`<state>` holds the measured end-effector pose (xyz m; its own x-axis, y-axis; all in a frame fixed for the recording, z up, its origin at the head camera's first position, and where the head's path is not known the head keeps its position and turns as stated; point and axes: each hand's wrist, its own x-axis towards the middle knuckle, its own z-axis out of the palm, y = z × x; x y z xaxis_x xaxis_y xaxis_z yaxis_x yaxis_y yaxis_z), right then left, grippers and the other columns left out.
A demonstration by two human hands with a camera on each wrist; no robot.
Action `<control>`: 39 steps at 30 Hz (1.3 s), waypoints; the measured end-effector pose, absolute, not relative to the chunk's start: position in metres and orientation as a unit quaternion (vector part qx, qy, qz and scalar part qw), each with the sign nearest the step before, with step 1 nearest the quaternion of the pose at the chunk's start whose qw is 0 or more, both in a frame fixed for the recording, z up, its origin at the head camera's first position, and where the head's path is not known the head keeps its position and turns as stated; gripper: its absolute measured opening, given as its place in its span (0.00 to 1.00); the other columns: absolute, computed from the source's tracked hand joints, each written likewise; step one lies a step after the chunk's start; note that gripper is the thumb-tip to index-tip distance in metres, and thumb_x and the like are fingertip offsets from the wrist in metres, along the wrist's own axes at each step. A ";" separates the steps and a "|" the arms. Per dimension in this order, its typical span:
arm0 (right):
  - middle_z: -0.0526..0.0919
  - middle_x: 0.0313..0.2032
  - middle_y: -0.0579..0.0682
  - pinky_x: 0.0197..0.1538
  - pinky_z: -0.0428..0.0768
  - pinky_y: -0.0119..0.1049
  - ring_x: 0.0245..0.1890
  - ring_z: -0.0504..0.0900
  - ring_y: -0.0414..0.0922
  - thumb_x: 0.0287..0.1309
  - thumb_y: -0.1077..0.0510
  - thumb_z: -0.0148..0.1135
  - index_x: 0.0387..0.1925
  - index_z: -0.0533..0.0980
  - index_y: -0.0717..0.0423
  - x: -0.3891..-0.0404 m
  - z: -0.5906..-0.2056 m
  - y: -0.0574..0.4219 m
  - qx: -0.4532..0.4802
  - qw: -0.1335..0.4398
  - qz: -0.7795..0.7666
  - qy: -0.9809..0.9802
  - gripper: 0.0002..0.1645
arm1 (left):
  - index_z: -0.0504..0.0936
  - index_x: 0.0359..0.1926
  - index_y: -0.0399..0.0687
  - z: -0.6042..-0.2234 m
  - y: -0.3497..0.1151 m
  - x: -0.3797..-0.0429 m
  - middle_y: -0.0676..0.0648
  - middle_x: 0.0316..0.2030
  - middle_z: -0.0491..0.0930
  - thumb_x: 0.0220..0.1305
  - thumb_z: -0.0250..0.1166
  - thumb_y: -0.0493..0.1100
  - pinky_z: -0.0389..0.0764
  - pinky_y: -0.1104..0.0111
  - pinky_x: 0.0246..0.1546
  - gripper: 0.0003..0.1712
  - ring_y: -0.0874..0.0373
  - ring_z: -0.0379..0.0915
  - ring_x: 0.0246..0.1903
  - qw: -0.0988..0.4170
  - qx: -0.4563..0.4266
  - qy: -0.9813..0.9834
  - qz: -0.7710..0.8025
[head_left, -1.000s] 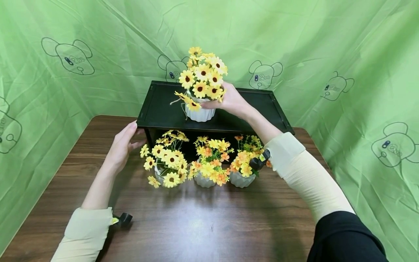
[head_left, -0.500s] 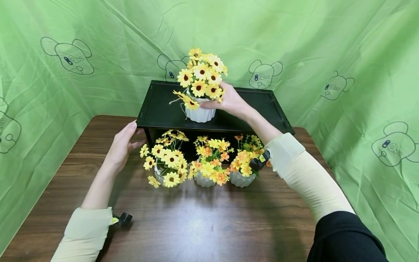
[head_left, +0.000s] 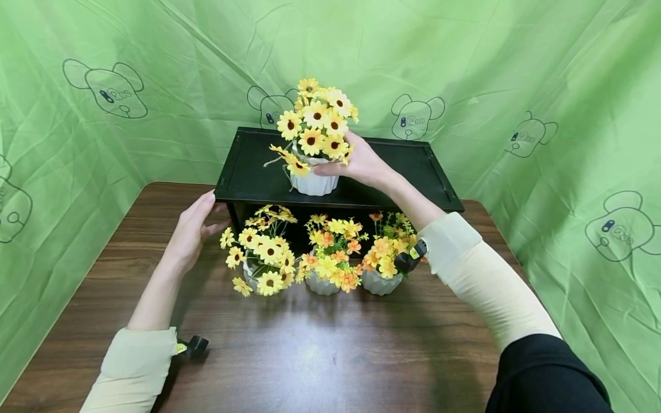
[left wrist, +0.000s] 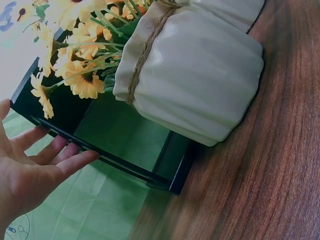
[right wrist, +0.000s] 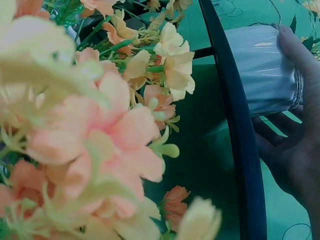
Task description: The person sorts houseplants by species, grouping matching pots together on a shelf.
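My right hand (head_left: 364,162) grips a white ribbed flowerpot (head_left: 314,182) of yellow dark-centred flowers (head_left: 315,123), low over the front of a black shelf (head_left: 263,166). In the right wrist view, my thumb lies along the same pot (right wrist: 260,65), near its twine, with fingers on the other side. My left hand (head_left: 191,232) touches the shelf's front left corner. The left wrist view shows those fingers (left wrist: 75,161) fairly straight against the black side frame (left wrist: 125,167).
Beneath the shelf's front edge stand three more pots: yellow daisies (head_left: 268,252) at left, yellow-orange flowers (head_left: 330,252) in the middle, and orange-yellow ones (head_left: 382,252) at right. They rest on a brown wooden table (head_left: 289,367). Green cloth (head_left: 516,69) surrounds it.
My right hand has shifted the held flowerpot slightly left and toward the shelf's front edge. My left hand stays at the shelf corner.
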<state>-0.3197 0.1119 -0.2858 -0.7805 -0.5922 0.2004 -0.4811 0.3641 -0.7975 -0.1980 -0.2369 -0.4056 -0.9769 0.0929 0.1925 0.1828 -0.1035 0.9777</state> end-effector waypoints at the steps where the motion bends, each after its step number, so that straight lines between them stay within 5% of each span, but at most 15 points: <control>1: 0.75 0.69 0.41 0.75 0.71 0.45 0.66 0.75 0.39 0.53 0.50 0.79 0.75 0.62 0.34 -0.320 -0.286 0.112 -0.327 0.063 -0.462 0.822 0.52 | 0.70 0.74 0.50 -0.406 -0.237 -0.198 0.61 0.57 0.80 0.82 0.49 0.55 0.85 0.73 0.56 0.28 0.60 0.75 0.60 0.030 -0.104 -0.669 -0.736; 15: 0.73 0.71 0.39 0.76 0.69 0.46 0.70 0.71 0.39 0.54 0.43 0.78 0.76 0.60 0.29 -0.313 -0.283 0.119 -0.294 0.080 -0.436 0.847 0.52 | 0.70 0.74 0.50 -0.403 -0.236 -0.198 0.60 0.56 0.80 0.82 0.50 0.55 0.85 0.74 0.55 0.28 0.60 0.75 0.59 0.029 -0.102 -0.667 -0.738; 20: 0.62 0.78 0.38 0.80 0.64 0.47 0.78 0.61 0.39 0.53 0.35 0.76 0.80 0.53 0.32 -0.307 -0.281 0.126 -0.260 0.076 -0.391 0.880 0.60 | 0.70 0.74 0.50 -0.403 -0.237 -0.197 0.61 0.56 0.80 0.81 0.50 0.56 0.85 0.74 0.55 0.29 0.60 0.75 0.60 0.030 -0.101 -0.669 -0.736; 23: 0.58 0.80 0.42 0.78 0.68 0.47 0.76 0.64 0.43 0.53 0.34 0.76 0.82 0.48 0.38 -0.302 -0.280 0.132 -0.240 0.086 -0.387 0.886 0.65 | 0.70 0.74 0.50 -0.404 -0.237 -0.198 0.60 0.57 0.80 0.82 0.50 0.56 0.85 0.74 0.55 0.29 0.60 0.75 0.60 0.029 -0.103 -0.668 -0.737; 27: 0.61 0.78 0.46 0.71 0.77 0.47 0.69 0.74 0.46 0.55 0.41 0.77 0.82 0.51 0.41 -0.296 -0.279 0.138 -0.246 0.088 -0.417 0.871 0.62 | 0.70 0.74 0.49 -0.404 -0.237 -0.198 0.60 0.57 0.80 0.82 0.49 0.55 0.85 0.73 0.56 0.28 0.64 0.76 0.58 0.028 -0.106 -0.662 -0.742; 39: 0.63 0.76 0.51 0.72 0.77 0.48 0.74 0.69 0.49 0.62 0.59 0.71 0.80 0.57 0.40 -0.279 -0.281 0.164 -0.273 0.048 -0.541 0.794 0.49 | 0.69 0.75 0.49 -0.403 -0.236 -0.197 0.60 0.58 0.79 0.82 0.49 0.55 0.85 0.74 0.56 0.29 0.59 0.74 0.61 0.028 -0.097 -0.670 -0.736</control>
